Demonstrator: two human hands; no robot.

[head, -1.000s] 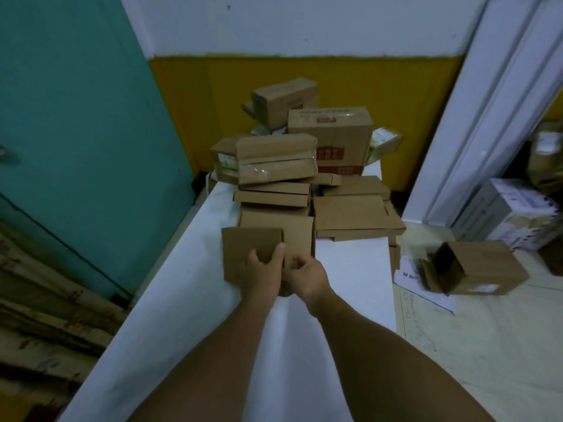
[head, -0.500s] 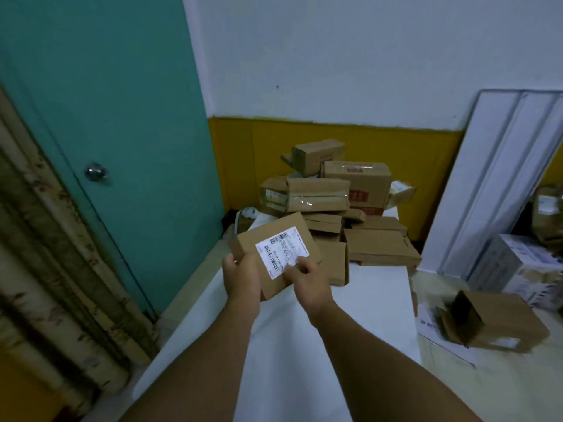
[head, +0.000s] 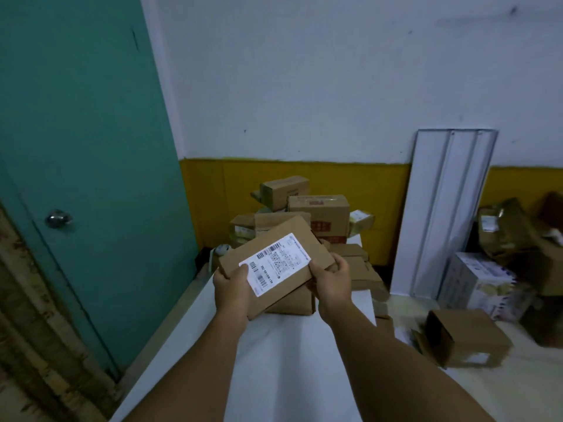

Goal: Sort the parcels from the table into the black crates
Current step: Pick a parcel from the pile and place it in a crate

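Note:
A flat brown cardboard parcel with a white barcode label facing up is held above the white table. My left hand grips its near left corner, thumb on the label. My right hand grips its right end. Behind it, a pile of brown parcels is heaped at the table's far end against the yellow wall strip. No black crate is in view.
A teal door with a metal knob stands to the left. White panels lean on the wall at right. An open cardboard box and other boxes lie on the floor right of the table.
Both hands lifted the flat parcel off the table and turned it so the label faces up. The view tilted upward, showing more wall and door.

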